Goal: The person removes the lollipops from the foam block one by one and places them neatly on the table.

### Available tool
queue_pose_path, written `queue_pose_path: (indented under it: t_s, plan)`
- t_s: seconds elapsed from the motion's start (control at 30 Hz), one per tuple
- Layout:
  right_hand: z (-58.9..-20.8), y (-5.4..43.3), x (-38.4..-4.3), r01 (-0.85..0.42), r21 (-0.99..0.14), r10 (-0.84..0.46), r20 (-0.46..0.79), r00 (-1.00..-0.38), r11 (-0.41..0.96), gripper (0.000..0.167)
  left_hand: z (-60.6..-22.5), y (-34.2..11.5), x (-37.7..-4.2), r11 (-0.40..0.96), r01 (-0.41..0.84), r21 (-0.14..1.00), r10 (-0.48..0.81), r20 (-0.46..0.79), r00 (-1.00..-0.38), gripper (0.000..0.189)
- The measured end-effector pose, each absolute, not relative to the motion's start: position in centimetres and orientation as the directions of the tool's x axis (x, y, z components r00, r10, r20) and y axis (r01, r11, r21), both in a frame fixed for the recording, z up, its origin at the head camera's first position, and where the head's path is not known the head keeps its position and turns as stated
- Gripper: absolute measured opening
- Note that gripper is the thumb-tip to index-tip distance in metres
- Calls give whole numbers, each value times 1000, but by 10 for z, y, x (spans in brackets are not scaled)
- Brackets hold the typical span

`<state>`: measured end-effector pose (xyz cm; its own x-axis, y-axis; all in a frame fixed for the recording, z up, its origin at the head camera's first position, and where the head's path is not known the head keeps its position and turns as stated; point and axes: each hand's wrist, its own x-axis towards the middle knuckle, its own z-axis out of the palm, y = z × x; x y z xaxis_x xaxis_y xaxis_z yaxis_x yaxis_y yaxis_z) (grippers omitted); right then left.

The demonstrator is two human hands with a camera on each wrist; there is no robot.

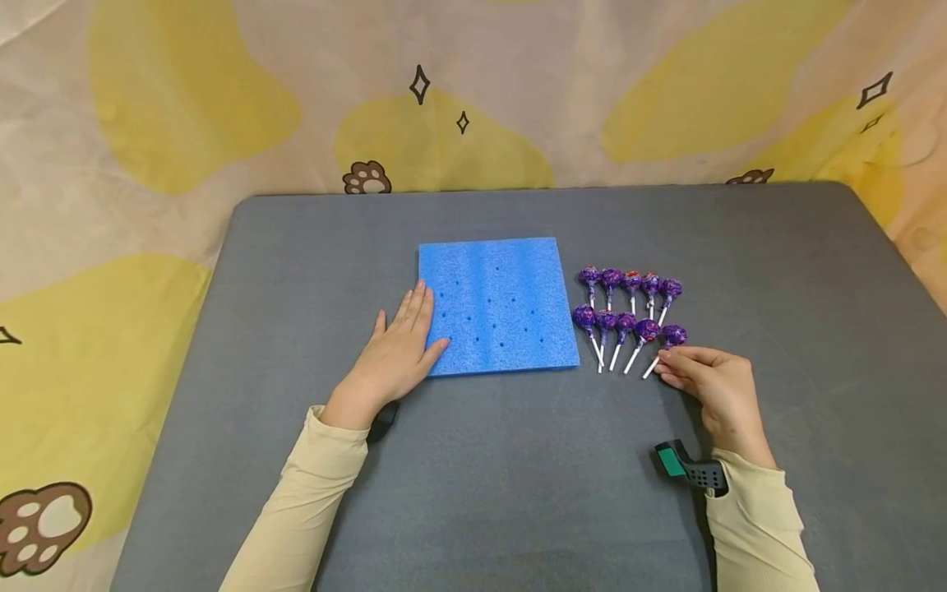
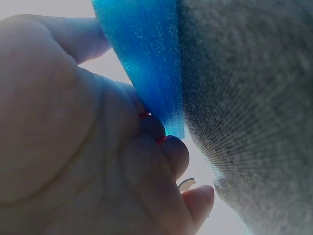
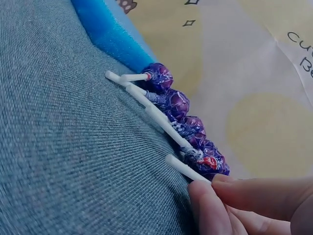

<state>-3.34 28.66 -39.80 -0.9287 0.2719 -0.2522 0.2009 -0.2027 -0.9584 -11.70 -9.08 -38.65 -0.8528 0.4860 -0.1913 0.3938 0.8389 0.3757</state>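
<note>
A blue foam block (image 1: 510, 288) with small holes in its top lies on the grey table. My left hand (image 1: 392, 353) rests along the block's left edge, fingers straight and the thumb over its front left corner. To the right of the block, purple-wrapped lollipops (image 1: 625, 322) lie in two rows, white sticks toward me. At the right end of the front row, my right hand (image 1: 710, 386) pinches a lollipop (image 1: 674, 335) between thumb and fingertips. In the right wrist view this lollipop's white stick (image 3: 185, 167) sticks out past the fingertips.
The grey table (image 1: 518, 493) has rounded far corners. Behind it hangs a cream and yellow patterned cloth (image 1: 503, 49). A black wrist strap with a green patch (image 1: 672, 460) sits at the right cuff.
</note>
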Motion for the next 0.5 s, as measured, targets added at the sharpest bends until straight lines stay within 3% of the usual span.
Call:
queue_pose_path:
  t_s: [0.5]
  plan:
    - [-397,291,-37,326,-945,199,-314,-928,31,19,-389,-93,-117,846,382,371,471,-187,-862,71]
